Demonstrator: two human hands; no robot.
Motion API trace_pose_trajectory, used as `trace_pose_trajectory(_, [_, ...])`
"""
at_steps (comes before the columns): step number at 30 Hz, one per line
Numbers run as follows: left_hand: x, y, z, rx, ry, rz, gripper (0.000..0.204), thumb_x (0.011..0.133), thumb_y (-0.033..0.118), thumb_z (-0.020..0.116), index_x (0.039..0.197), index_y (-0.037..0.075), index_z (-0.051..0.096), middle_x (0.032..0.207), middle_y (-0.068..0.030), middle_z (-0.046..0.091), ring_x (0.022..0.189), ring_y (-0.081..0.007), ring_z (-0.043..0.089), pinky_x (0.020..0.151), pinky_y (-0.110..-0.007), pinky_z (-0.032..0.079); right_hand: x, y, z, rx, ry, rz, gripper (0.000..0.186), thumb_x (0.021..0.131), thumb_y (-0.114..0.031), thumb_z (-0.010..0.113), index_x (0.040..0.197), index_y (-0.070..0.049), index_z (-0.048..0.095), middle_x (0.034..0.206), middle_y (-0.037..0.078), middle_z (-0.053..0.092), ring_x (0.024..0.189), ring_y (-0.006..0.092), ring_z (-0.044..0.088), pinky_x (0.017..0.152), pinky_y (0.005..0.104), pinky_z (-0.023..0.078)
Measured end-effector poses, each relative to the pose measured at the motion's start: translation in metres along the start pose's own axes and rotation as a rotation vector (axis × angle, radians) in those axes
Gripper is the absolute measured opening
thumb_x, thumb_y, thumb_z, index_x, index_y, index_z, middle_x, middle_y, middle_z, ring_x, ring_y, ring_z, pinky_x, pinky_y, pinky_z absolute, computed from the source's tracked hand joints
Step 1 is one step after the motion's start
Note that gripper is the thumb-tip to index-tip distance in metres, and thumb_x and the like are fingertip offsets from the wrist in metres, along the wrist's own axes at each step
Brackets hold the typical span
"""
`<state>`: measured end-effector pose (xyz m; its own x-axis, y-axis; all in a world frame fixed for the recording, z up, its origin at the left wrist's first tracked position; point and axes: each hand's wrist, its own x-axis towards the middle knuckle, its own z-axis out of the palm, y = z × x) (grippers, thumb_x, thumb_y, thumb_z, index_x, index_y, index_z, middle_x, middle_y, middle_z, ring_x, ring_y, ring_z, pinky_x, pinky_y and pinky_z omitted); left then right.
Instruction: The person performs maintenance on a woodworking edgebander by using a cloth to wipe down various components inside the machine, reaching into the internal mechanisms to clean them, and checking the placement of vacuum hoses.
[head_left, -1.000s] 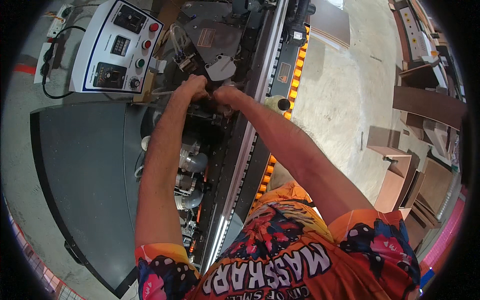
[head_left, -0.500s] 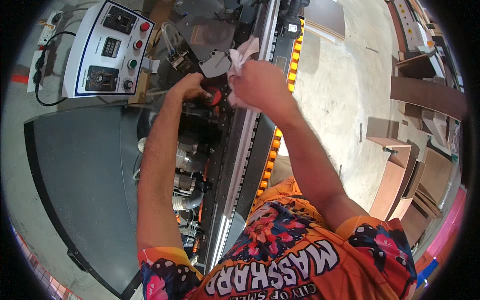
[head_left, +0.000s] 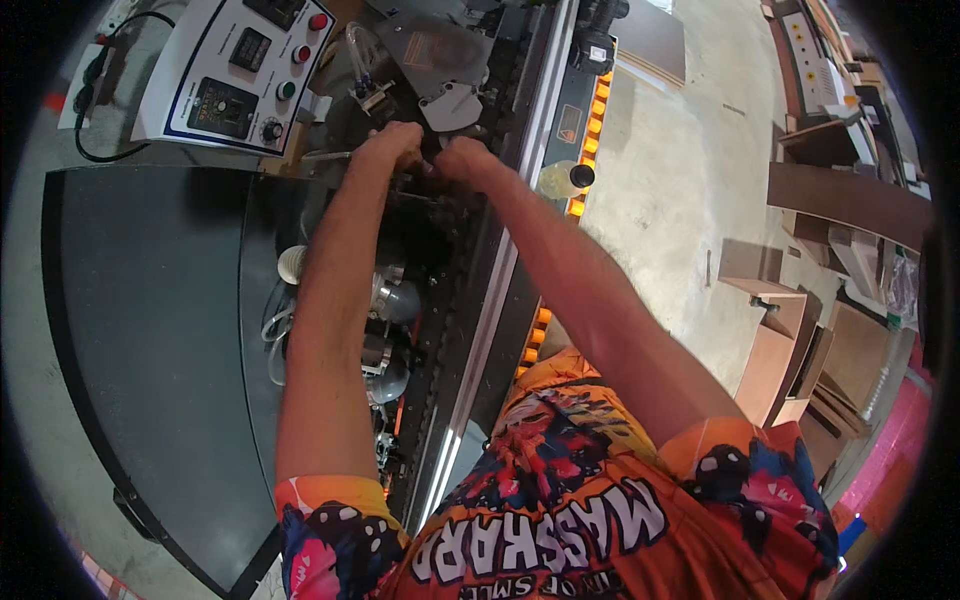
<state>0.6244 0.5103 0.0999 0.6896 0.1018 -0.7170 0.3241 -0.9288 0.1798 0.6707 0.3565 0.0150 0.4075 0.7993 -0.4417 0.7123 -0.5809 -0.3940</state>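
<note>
My left hand [head_left: 398,148] reaches into the machine below a grey plate [head_left: 448,105], its fingers curled; what they hold, if anything, is hidden. Just to its right, my right hand [head_left: 466,163] is closed low beside the same plate, with its fingertips and anything in them out of sight. A small metal fitting [head_left: 374,98] with clear tubes sits above my left hand. A container of pale yellow contents [head_left: 557,181] with a black cap stands right of my right hand, by the long metal rail [head_left: 545,91].
A white control box [head_left: 180,113] with knobs and buttons sits upper left, above a dark grey machine cover [head_left: 140,330]. Orange rollers [head_left: 590,130] line the machine's right edge. Wooden boards and box parts [head_left: 762,350] lie along the right; metal cylinders [head_left: 395,303] run below my hands.
My right hand has moved back left, beside my left hand; the white cloth seen in it half a second ago is mostly out of sight. My left hand has shifted slightly up and right.
</note>
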Motion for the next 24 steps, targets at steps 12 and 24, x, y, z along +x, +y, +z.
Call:
trace_pose_trajectory(12, [-0.018,-0.032,-0.003,0.043,-0.020,-0.080,0.069,0.073,0.048,0.092,0.123,0.004,0.071,0.133,-0.0198,0.068,0.131,-0.0386,0.060,0.115,-0.063,0.036,0.020,-0.033,-0.014,-0.256,-0.199,-0.222,0.035,0.085,-0.033,0.074,0.107,-0.006,0.077,0.113,0.017,0.076,0.111,0.0330,0.072,0.089,0.0393,0.060])
trace_pose_trajectory(24, [-0.012,-0.010,-0.005,-0.025,-0.025,0.008,0.066,0.076,0.036,0.092,0.131,0.010,0.068,0.141,-0.0121,0.065,0.134,-0.0373,0.057,0.117,-0.068,0.032,0.026,0.009,0.013,0.126,-0.333,-0.167,0.048,0.101,-0.046,0.057,0.122,-0.007,0.074,0.119,0.014,0.075,0.109,0.0309,0.072,0.093,0.0471,0.058])
